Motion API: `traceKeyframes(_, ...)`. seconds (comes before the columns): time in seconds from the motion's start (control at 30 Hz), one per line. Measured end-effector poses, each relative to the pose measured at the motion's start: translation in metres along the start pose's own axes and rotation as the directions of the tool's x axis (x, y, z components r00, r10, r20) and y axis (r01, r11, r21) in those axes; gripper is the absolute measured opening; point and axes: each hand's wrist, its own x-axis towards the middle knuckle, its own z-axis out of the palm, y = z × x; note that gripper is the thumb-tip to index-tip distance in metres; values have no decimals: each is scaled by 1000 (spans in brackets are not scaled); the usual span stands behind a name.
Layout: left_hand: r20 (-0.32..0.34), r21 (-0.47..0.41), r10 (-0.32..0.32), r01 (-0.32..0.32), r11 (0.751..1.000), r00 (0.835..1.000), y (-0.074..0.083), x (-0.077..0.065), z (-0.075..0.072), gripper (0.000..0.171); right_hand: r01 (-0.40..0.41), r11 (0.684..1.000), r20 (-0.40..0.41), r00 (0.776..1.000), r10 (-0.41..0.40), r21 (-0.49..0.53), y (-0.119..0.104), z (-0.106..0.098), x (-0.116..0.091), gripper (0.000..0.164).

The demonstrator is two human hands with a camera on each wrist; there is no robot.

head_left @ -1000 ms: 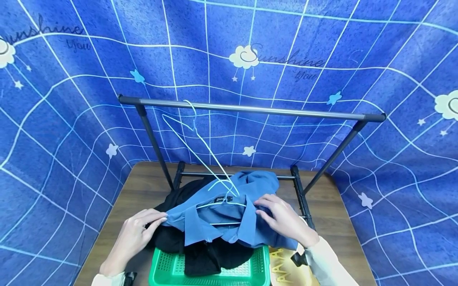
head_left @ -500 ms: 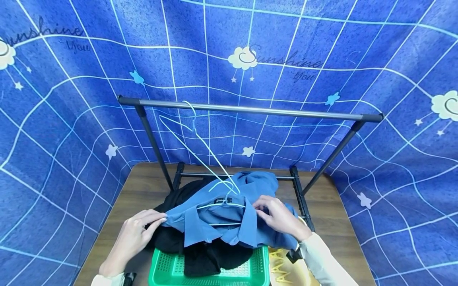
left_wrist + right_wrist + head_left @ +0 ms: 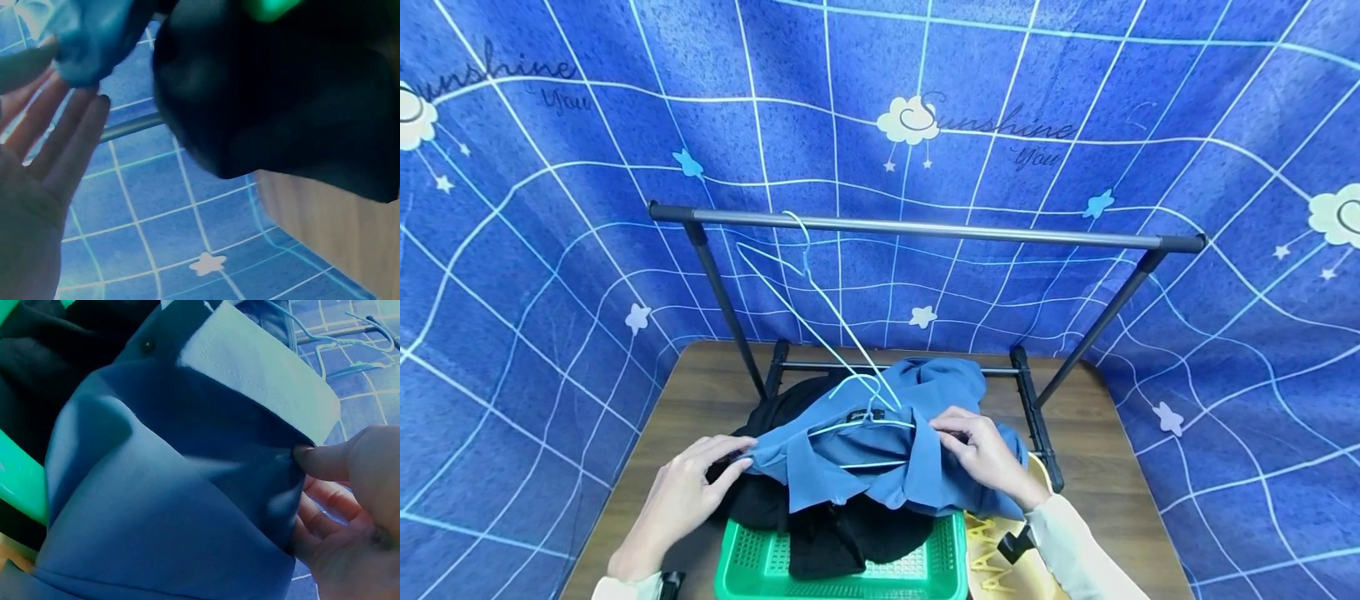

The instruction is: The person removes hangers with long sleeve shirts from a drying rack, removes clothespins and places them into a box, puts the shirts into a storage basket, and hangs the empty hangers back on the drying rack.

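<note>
A blue collared shirt [image 3: 820, 479] is spread over dark clothing, collar toward me. Inside its neck sits a pale wire hanger [image 3: 891, 422], with the hook sticking out above the label. My left hand [image 3: 688, 483] pinches the shirt's shoulder at the left; in the left wrist view, thumb and fingertips lie on either side of the blue cloth [image 3: 94, 50]. Beside the collar, my right hand [image 3: 981, 454] pinches the other shoulder. The right wrist view has its thumb [image 3: 325, 461] on the cloth just under the collar [image 3: 262, 372]. The hanger's ends are hidden under the fabric.
Behind the shirt stands a clothes rack with a metal rail [image 3: 925, 229]; a second wire hanger [image 3: 842, 321] hangs from it. Black clothing [image 3: 823, 542] drapes into a green basket [image 3: 951, 575]. A cream basin [image 3: 1037, 575] with yellow clips [image 3: 988, 567] is at the right.
The hanger's hook has shifted slightly left. My left fingers have moved slightly up and right along the shoulder. My right hand has barely moved and keeps its hold beside the collar.
</note>
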Motion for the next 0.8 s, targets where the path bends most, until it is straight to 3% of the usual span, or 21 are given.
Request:
traceKeyframes(0.17, -19, -51, 14, -15, 999, 1000, 26, 20, -8, 47, -14, 1000, -11, 1000, 14, 6, -3, 1, 0, 21)
traceKeyframes(0.33, -51, -132, 121, -127, 983, 991, 66, 46, -5, 44, -13, 1000, -7, 1000, 13, 6, -4, 2, 0, 21)
traceKeyframes(0.43, -43, -117, 169, -173, 978, 985, 82, 56, 4, 36, -12, 1000, -4, 1000, 12, 4, -5, 1, 1, 21)
traceKeyframes(0.63, -27, -74, 183, -185, 980, 983, 93, 64, 24, 31, -23, 1000, 8, 1000, 23, 13, -9, 1, 4, 21)
traceKeyframes(0.8, -25, -57, 196, -197, 979, 980, 97, 70, 27, 25, -16, 1000, 3, 1000, 16, 16, -12, 1, 6, 20)
